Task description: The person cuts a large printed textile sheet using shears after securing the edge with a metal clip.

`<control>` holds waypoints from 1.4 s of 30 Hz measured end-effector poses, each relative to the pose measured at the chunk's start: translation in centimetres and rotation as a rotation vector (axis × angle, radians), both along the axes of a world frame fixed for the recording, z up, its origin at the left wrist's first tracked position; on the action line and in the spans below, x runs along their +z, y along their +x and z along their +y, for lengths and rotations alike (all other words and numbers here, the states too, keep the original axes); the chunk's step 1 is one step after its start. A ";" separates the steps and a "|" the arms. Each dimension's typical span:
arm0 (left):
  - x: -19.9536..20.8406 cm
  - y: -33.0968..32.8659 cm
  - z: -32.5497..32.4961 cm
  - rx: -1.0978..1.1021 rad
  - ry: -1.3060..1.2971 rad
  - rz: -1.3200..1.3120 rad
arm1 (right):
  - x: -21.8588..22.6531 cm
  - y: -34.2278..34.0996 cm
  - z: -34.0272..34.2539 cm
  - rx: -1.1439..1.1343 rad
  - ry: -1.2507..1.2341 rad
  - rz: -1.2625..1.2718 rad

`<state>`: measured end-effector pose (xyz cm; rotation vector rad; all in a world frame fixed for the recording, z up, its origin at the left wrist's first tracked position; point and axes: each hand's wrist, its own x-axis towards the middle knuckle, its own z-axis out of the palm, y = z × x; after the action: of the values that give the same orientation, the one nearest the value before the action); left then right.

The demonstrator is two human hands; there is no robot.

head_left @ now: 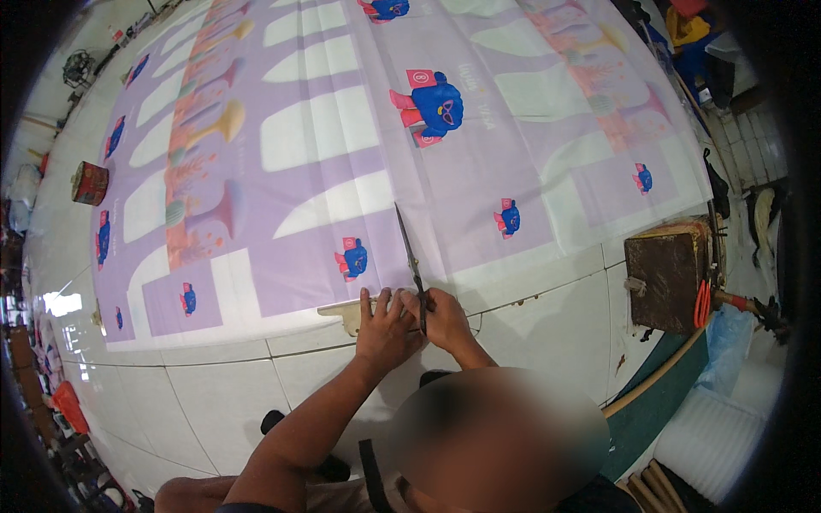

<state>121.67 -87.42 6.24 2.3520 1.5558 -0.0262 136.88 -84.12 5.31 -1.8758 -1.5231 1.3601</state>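
One pair of scissors (416, 267): clasped in the right grip (446, 319).
Left grip (386, 327): at the printed sheet (505, 162), pinch unclear.
Sheet: on the floor (227, 389), far side; probably light, limp; hold by near edge.

Bright, soft light | white glare on left tiles (56, 303) | faint shadows near | edges bowed, rim black (fisheye) | heavily blurred oval (500, 436), near

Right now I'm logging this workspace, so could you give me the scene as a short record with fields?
Sheet: lilac and white, printed with blue-and-pink figures
Right hand: holding scissors, blades pointing away from the person
Left hand: at the near edge, beside the scissors
Surface: white tiles
Far left: red tin
Right: brown box
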 end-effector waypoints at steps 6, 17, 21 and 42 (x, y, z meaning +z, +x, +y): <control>-0.1 -0.2 -0.1 0.006 0.003 0.007 | -0.7 -1.2 2.4 -0.014 0.034 0.028; 0.3 0.2 0.1 0.022 0.000 -0.026 | 1.4 -2.4 8.6 0.041 -0.060 -0.033; 0.4 0.2 0.2 0.030 -0.005 -0.031 | 0.7 -2.9 10.3 0.038 -0.005 -0.004; 0.7 0.2 0.6 0.033 -0.092 -0.073 | 0.2 -6.4 21.5 0.014 0.053 -0.035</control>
<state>121.84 -86.79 6.96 2.2308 1.5260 -0.0039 130.51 -62.60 5.48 -1.8695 -1.5766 1.2871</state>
